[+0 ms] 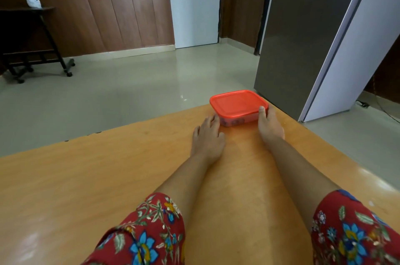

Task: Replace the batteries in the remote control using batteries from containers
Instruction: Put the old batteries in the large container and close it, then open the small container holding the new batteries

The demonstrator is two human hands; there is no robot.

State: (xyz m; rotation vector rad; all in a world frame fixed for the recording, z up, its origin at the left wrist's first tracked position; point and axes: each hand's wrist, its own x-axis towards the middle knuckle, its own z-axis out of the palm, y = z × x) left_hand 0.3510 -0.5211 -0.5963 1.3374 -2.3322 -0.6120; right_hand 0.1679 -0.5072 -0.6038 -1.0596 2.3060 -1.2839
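Note:
A clear plastic container with a red lid (237, 104) sits near the far edge of the wooden table (86, 178). Dark objects show dimly through its front wall; I cannot tell what they are. My left hand (207, 139) lies flat on the table with its fingertips touching the container's left side. My right hand (269, 124) holds the container's right side, its thumb pressed against the near right corner. No remote control is in view.
The table's far edge runs just behind the container, with grey tiled floor beyond. A tall grey cabinet (303, 37) stands at the right, past the table. A dark rolling stand (32, 44) with a small plant pot is at the far left.

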